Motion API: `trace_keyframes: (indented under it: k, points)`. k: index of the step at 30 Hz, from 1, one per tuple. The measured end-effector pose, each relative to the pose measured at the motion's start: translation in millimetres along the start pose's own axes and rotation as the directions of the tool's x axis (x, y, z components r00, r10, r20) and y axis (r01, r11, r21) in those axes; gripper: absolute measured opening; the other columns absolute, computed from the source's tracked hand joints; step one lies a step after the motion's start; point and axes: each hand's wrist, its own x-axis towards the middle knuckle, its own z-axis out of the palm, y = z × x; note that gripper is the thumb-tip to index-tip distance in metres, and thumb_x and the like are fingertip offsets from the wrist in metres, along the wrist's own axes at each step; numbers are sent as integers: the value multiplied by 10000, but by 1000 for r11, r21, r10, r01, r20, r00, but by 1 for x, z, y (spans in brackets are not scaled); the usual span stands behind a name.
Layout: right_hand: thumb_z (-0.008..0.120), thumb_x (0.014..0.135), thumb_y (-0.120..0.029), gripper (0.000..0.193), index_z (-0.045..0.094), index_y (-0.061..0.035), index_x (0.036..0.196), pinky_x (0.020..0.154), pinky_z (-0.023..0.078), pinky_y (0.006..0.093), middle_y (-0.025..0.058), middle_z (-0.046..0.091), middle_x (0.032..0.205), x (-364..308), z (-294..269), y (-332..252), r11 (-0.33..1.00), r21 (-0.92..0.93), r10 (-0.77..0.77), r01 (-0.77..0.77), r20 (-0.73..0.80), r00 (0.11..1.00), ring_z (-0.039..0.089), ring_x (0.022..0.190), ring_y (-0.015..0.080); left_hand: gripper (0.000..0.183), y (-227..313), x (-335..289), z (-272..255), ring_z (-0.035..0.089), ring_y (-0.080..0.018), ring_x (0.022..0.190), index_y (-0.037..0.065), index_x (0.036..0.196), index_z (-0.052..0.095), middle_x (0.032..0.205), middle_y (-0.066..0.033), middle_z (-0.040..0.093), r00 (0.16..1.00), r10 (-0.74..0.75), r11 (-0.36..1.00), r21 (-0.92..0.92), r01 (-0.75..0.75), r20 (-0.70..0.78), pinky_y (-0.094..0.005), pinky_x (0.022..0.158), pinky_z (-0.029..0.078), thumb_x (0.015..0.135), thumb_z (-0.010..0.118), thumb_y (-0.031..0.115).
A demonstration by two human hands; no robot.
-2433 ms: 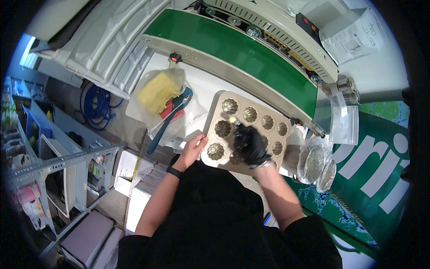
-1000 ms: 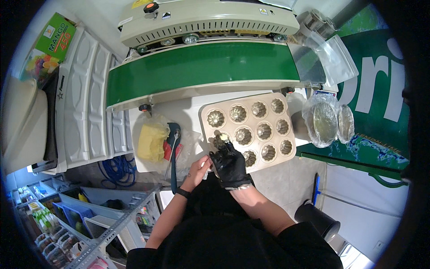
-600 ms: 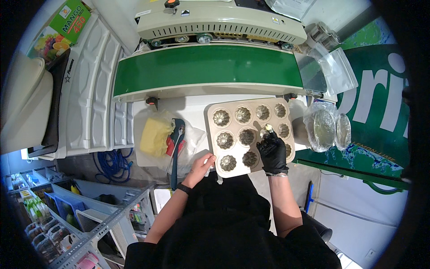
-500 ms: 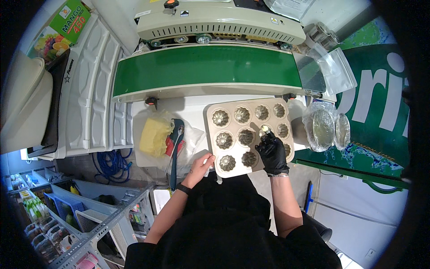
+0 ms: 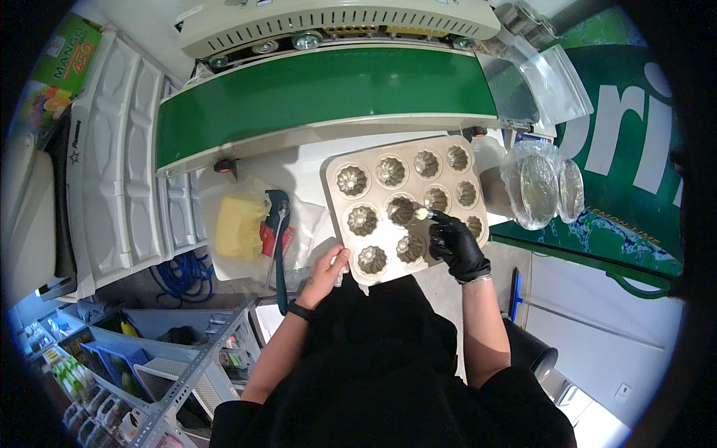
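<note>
A beige fluted muffin pan [image 5: 386, 237] lies tilted in front of me, its several metallic cups facing up. At its near left corner my left hand [image 5: 326, 276], bare and with a dark wristband, is closed on the edge; a bit of white material shows beneath the fingers. My right hand [image 5: 457, 245] wears a black glove. Its fingertips pinch a small pale-yellow lump of what looks like butter [image 5: 423, 213], over the pan between two middle-row cups. Left of the pan, a yellow butter block [image 5: 237, 227] sits on its wrapper.
A dark blue spatula [image 5: 281, 280] and a metal spoon [image 5: 276, 239] lie beside the butter. Behind the pan stands a machine with a green belt [image 5: 321, 101]. Plastic-wrapped containers [image 5: 539, 187] are at right; a blue coiled hose [image 5: 183, 276] lies lower left.
My gloved hand has drawn back from an upper cup and moved slightly left and nearer, the pale lump now showing at its fingertips. My left hand stays at the pan's corner.
</note>
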Motion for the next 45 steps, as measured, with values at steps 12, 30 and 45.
trace_keyframes:
  k: [12, 30, 45]
  points:
    - [397, 812, -232, 254, 510, -61, 961, 350, 262, 205, -24, 351, 504, -31, -62, 6, 977, -206, 4, -47, -205, 979, 305, 386, 65, 381, 10, 0, 17, 480, -123, 861, -60, 1012, 471, 910, -69, 543, 994, -54, 989, -144, 40, -94, -234, 773, 364, 849, 403, 278]
    - [469, 707, -184, 205, 580, -36, 794, 619, 451, 342, 154, 569, 798, 45, -27, 14, -479, -625, 261, 617, 569, 780, 567, 751, 256, 353, 19, -8, 32, 455, -64, 711, 0, 920, 542, 799, 1, 518, 929, -254, 960, -184, 209, -269, -196, 587, 393, 836, 416, 319]
    - [524, 650, -133, 222, 557, 2, 823, 580, 445, 360, 180, 557, 691, 40, -19, -10, -382, -640, 397, 666, 538, 744, 571, 660, 263, 364, 1, -7, 36, 463, -87, 795, -45, 964, 526, 880, -37, 540, 919, -145, 973, -219, 66, -367, -204, 700, 352, 831, 436, 282]
